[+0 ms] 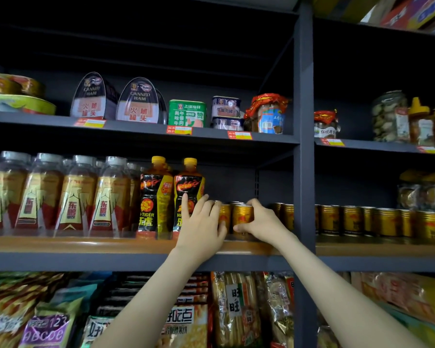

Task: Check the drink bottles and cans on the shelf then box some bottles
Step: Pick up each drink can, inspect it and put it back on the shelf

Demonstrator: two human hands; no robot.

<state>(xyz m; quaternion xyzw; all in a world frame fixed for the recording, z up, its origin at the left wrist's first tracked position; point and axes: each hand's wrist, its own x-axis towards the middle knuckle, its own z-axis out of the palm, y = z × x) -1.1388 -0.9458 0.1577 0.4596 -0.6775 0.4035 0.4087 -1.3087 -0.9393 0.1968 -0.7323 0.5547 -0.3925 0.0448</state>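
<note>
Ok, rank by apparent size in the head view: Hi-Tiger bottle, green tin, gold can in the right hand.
Hi-Tiger bottle
green tin
gold can
The last two are close, as the right hand covers part of the can.

Both arms reach up and forward, bare to the elbow, and converge at the centre. The left forearm (146, 302) rises from the bottom edge and leans right; the right forearm (337, 292) comes in from the lower right and leans left. The left hand (201, 222) shows its back, with the fingers straight and fanned, the index finger (185, 204) pointing up and the thumb stretched right. Just beside it, the right hand (260, 222) grips a gold can (241, 214), with its fingers curled over the top and its thumb across the front, low down.
</note>
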